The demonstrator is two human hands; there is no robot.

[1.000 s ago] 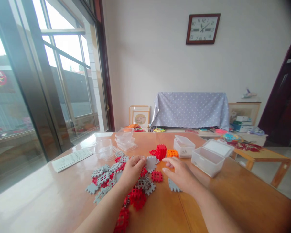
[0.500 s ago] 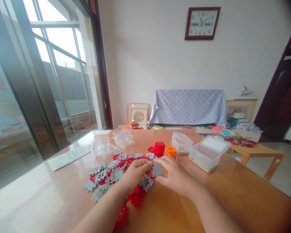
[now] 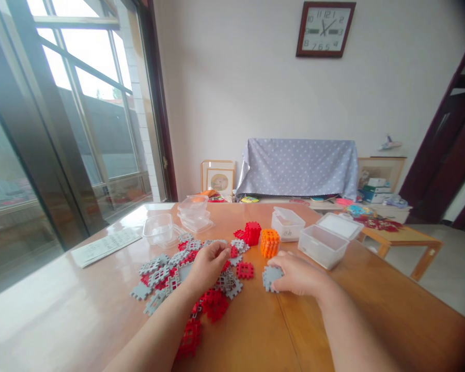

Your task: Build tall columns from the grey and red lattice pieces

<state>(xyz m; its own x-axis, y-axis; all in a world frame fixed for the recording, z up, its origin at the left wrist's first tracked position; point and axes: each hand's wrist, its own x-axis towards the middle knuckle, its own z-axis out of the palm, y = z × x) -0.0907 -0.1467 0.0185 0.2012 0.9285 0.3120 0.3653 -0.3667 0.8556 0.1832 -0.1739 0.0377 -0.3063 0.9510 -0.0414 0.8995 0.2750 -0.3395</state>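
My right hand (image 3: 300,274) grips a solid grey interlocking tile (image 3: 271,279) with notched edges, thumb at its near side, low over the wooden table (image 3: 256,336). Over the loose pile, my left hand (image 3: 209,266) is closed with fingertips pinched together; whatever they hold is hidden. Grey window-pattern tiles (image 3: 158,276) and red tiles (image 3: 215,304) lie mixed around and under that hand. A single red tile (image 3: 245,270) rests between my two hands. Behind them stand a red stack of tiles (image 3: 252,233) and an orange stack of tiles (image 3: 270,243).
Two white plastic boxes, one lidded (image 3: 288,225) and one with its lid hinged back (image 3: 321,249), stand at right. Clear containers (image 3: 194,214) are at back left, near a written sheet (image 3: 105,248). A low side table (image 3: 399,237) stands beyond the right edge.
My right hand has moved right, away from my left, with the grey tile now in its grip. My left hand has shifted slightly left. The lone red tile between them has come into view.
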